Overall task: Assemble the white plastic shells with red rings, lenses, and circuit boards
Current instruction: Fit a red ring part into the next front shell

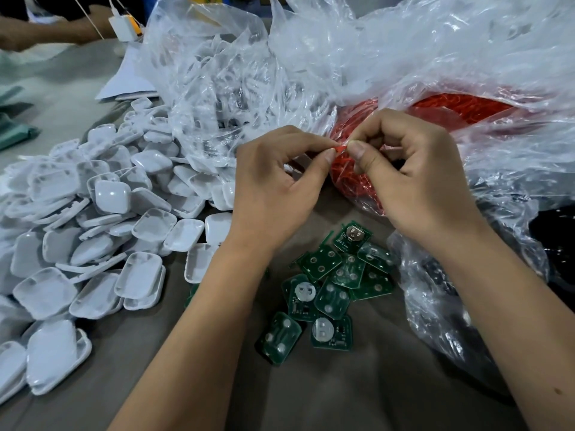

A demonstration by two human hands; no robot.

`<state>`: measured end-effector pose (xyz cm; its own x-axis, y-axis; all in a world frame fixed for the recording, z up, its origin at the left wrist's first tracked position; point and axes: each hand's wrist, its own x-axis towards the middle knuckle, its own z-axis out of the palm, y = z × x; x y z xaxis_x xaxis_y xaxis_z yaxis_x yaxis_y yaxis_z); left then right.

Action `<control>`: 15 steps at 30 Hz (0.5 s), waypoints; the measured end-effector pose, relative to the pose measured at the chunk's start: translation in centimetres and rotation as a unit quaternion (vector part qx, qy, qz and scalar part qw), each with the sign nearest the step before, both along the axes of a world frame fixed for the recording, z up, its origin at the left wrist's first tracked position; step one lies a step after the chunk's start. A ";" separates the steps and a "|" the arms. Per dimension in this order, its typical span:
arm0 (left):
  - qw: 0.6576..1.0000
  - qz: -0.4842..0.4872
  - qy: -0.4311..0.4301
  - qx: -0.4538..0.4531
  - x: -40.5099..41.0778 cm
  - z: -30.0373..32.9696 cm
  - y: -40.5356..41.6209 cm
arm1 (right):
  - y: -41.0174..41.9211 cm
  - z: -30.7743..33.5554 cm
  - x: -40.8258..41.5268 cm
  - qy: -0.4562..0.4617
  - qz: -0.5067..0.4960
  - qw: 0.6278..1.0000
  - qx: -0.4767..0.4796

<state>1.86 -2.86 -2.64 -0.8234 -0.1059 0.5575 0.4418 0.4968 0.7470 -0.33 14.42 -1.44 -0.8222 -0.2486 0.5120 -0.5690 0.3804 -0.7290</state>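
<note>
Nearest on the grey bench [311, 399], between the two forearms, lies a loose heap of green boards [329, 284], some face up with a round silver cell holder, some showing pale round pads, several overlapping. To the left a big pile of white shells [93, 231] spreads along the bench edge, most lying hollow side up, a few domed side up, stacked on one another.

Above the boards both hands meet. The left hand [273, 188] has its fingers curled, thumb and forefinger pinching one end of a small red ring [341, 148]. The right hand [413, 178] is curled too, its thumb and forefinger pinching the other end of the same ring, so the ring sits between the two thumb tips, clear of the bench. Whether it is one ring or more cannot be told.

Just behind the hands a clear bag [466, 88] holds a mass of red rings [351, 178], its open mouth right at the fingertips. Crumpled plastic of it runs down the right side, beside the boards. Left of it a second clear bag [211, 88] holds more white shells and touches the pile.

At the far left another person's arm [46, 32] rests on the bench, near a white charger [123, 28] with a cable, and white paper [127, 82] lies beside the second bag.
</note>
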 end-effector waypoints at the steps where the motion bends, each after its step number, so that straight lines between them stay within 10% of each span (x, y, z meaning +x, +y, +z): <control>1: 0.999 -0.009 -0.016 0.030 0.0 0.0 0.0 | 0.0 0.0 -0.1 -0.010 0.006 1.000 -0.014; 9: 0.919 -0.092 -0.152 0.353 0.2 0.3 1.5 | 0.1 0.2 0.2 -0.127 0.102 0.971 -0.178; 15: 0.873 -0.134 -0.196 0.426 0.0 0.7 1.1 | 1.0 0.8 0.1 -0.201 0.115 0.931 -0.282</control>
<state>1.81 -1.77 -1.98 -0.9920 -0.1191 0.0411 0.0853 -0.3941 0.9151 -0.22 15.41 -0.66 -0.9338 -0.2274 0.2763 -0.2253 -0.2262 -0.9477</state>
